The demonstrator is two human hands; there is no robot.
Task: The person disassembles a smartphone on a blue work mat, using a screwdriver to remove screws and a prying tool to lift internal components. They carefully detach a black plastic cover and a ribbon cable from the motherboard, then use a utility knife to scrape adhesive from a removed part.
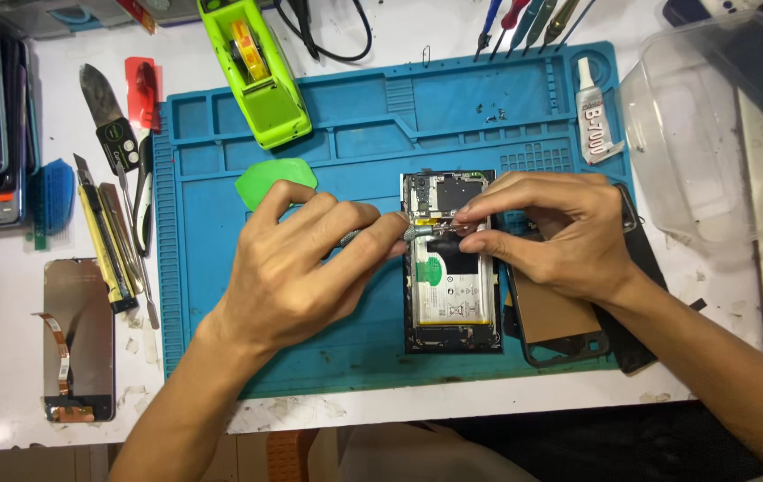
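— What have your 2 hands got hold of?

— My left hand (296,263) is curled around a small screwdriver (381,237); thumb and fingers pinch its metal shaft, the tip pointing right toward the opened phone (451,263). My right hand (546,234) comes in from the other side, fingertips (469,214) pinched narrow right at the driver's tip, over the upper part of the phone. Whether they grip a screw I cannot tell; it is too small.

— Where does the phone lie?

— Flat and upright on the blue work mat (354,134), back cover off, battery (453,290) showing in the lower half.

— And round about?

— A green triangular pick (265,178) sits on the mat just above my left knuckles. A lime-green tape dispenser (256,76) overlaps the mat's top edge. A tube of glue (592,112) lies at the top right corner, a clear plastic tub (712,134) beyond it. Under my right wrist is a dark phone frame (560,330). Left of the mat lie blades and prying tools (113,214) and a loose display panel (78,335).
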